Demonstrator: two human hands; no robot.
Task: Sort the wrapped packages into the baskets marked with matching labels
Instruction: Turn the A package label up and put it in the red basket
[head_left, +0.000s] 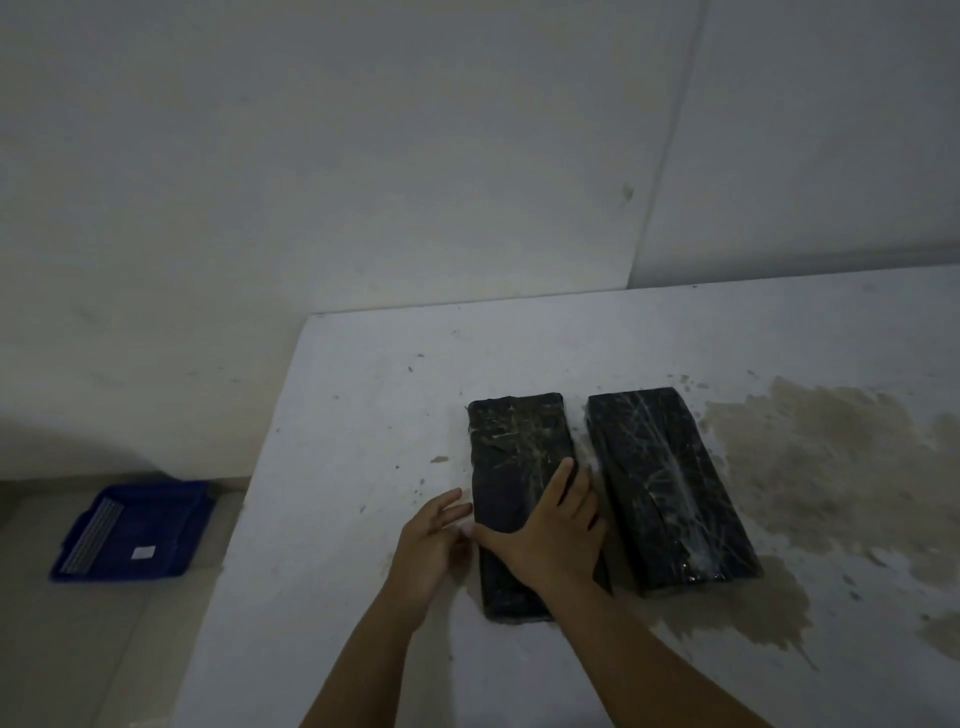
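Two black packages wrapped in clear film lie side by side on a white table (363, 415). The left package (511, 441) has my right hand (550, 535) lying flat across its near half, fingers spread, thumb at its left edge. My left hand (431, 545) touches that package's left side with fingers loosely apart. The right package (670, 483) lies untouched. A blue basket (171, 530) with a small white label sits on the floor at the left, below the table.
A brown stain spreads over the table's right part, beside the right package. White walls rise behind the table and meet in a corner. The table's left edge drops to a pale floor where the basket stands.
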